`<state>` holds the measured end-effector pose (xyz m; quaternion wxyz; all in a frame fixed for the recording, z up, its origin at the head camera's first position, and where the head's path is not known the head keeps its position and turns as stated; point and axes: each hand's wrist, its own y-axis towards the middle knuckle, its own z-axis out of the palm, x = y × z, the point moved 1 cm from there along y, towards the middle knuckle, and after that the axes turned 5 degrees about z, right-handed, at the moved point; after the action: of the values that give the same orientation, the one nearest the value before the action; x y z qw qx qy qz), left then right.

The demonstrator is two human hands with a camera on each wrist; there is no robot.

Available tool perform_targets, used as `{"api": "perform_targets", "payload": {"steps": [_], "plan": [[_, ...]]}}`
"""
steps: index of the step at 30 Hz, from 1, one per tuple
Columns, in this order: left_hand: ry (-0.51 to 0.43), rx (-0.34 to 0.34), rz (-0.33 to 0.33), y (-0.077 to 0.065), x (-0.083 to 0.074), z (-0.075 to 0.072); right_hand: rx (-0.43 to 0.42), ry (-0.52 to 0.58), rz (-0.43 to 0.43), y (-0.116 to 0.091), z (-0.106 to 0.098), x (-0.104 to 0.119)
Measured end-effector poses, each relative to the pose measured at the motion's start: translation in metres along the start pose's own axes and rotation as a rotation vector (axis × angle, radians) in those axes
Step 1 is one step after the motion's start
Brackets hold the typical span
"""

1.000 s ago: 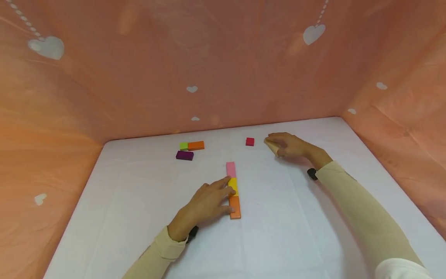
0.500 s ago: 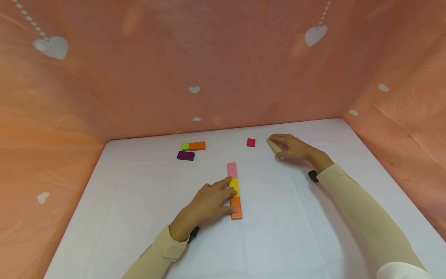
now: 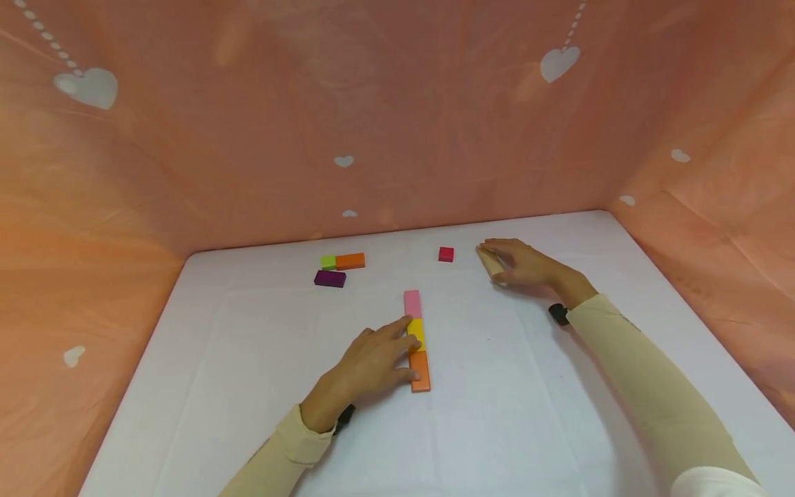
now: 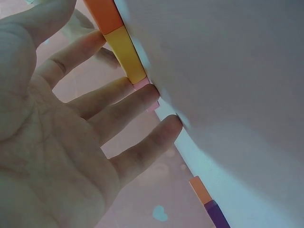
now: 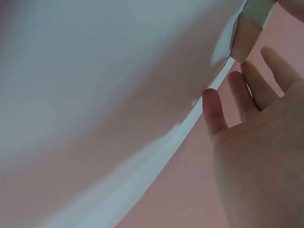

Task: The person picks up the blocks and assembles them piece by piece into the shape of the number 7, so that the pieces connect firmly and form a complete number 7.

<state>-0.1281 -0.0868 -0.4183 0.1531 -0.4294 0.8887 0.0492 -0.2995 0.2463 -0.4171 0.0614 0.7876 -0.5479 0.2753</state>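
Observation:
In the head view a pink block [image 3: 413,304], a yellow block [image 3: 417,334] and an orange block [image 3: 421,373] form a straight line, end to end. My left hand [image 3: 375,357] lies along their left side with fingers spread. Its fingertips touch the yellow block and its thumb is at the orange one. Farther back on the right, my right hand [image 3: 524,262] pinches a plain wooden block [image 3: 491,264] between thumb and fingertips, low at the white surface. The right wrist view shows one end of this wooden block [image 5: 248,35] by the fingertips.
A small red block [image 3: 446,254] sits left of the right hand. At the back left, a lime green block [image 3: 328,262] abuts a darker orange block [image 3: 350,261], with a purple block [image 3: 330,279] just in front. Orange cloth walls [image 3: 397,124] enclose the white table [image 3: 261,386].
The wooden block, tilted in the right hand a second ago, has come down flatter and slightly right. The left hand and the row of blocks stay put.

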Motion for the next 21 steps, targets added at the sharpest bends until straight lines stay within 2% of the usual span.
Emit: {"api": "perform_targets", "payload": {"steps": [5, 12, 21], "plan": [[0.005, 0.002, -0.001, 0.0001, -0.0013, -0.0007, -0.025, -0.014, -0.008, -0.0003, -0.0002, -0.0015], [0.003, 0.002, 0.001, -0.0002, -0.0008, -0.001, -0.075, -0.095, -0.071, 0.0018, -0.0006, 0.001], [-0.012, -0.005, 0.009, -0.0001, 0.0001, -0.002, -0.028, -0.067, -0.027, 0.0023, -0.0039, -0.0056]]}}
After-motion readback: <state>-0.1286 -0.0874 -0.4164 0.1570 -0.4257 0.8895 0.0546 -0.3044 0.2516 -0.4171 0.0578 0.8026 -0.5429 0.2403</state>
